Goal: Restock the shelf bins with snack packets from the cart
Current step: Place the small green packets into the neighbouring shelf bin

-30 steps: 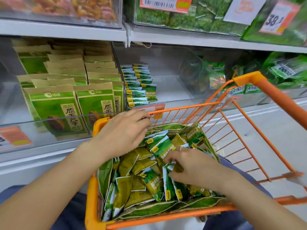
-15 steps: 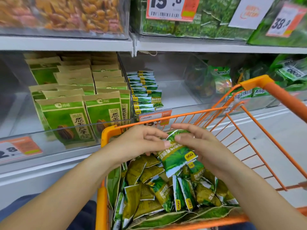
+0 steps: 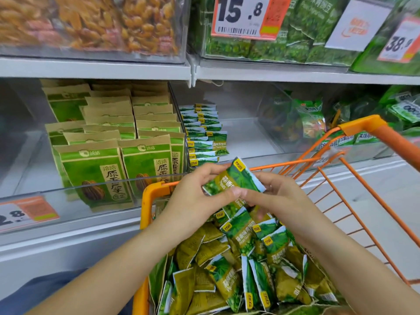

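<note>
A small green snack packet (image 3: 234, 178) with a yellow logo is held above the orange cart (image 3: 150, 201). My left hand (image 3: 195, 201) grips its left end, thumb on the lower edge. My right hand (image 3: 275, 198) pinches its right end from below. More packets of the same kind seem stacked under it, between my hands. Several green packets (image 3: 245, 269) lie loose in the cart. In the clear shelf bin (image 3: 245, 137) behind the cart, a row of matching packets (image 3: 202, 135) stands along the left wall; the rest of that bin is bare.
The bin on the left holds brown-and-green paper bags (image 3: 106, 164). To the right, another clear bin (image 3: 293, 119) holds green bags. Price tags hang on the upper shelf (image 3: 247, 17) over bins of nuts and green packets. The cart handle (image 3: 391, 137) juts out at the right.
Both hands came up out of the cart's pile with the green packet and now hold it higher, nearer the shelf bin. The view has tilted upward.
</note>
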